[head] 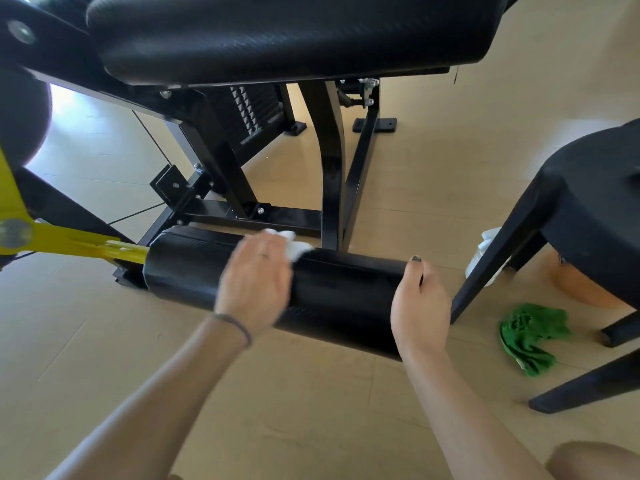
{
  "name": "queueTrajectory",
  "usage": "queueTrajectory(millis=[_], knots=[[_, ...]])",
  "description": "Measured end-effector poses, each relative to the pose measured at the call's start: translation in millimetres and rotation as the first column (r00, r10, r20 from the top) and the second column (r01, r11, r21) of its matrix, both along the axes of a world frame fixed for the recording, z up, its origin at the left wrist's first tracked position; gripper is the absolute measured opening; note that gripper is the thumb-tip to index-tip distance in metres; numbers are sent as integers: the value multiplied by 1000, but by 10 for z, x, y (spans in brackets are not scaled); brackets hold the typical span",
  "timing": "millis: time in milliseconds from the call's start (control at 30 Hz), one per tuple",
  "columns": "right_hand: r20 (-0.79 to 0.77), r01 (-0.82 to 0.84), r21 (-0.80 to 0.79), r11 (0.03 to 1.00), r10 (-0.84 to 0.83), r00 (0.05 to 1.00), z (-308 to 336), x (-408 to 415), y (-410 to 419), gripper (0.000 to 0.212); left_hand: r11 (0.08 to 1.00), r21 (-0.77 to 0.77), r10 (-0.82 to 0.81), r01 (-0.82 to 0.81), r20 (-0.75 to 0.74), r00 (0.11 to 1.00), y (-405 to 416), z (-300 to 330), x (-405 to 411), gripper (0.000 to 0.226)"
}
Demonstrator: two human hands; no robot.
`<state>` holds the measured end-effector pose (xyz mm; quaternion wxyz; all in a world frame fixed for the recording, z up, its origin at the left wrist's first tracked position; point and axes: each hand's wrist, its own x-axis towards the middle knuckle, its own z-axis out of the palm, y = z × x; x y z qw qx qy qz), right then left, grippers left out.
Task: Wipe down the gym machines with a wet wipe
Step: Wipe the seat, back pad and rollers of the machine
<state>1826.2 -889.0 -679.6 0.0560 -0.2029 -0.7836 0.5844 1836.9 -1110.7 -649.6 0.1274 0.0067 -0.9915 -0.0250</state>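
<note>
Right hand [420,303] grips the roller [332,289] end at 3 o'clock, likely to stop it turning, while left hand [254,282], fingers flat and together, presses the wipe [294,245] on its top at 11 o'clock.

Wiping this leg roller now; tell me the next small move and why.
Probably sweep the left hand and its white wet wipe rightward along the roller pad toward the right hand, which grips the pad's end. The wipe sits near the middle, so that stretch looks uncovered.
</note>
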Motion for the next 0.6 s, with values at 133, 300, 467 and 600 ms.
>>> queueTrajectory(millis=[133,300,467,600], knots=[[8,6,-46,999,-5,1000,-11,15,13,40,956,-78,-278,284,74,958,529,-48,209,50],[28,-28,-36,999,29,999,7,38,22,49,977,-199,93,-75,80,993,-854,22,-41,53],[14,-23,-40,999,23,1000,21,47,15,49,930,-106,361,-352,80,929,-937,2,-111,61],[0,23,-126,992,-24,1000,47,58,34,42,988,-95,-115,120,56,992,411,-2,-37,58]])
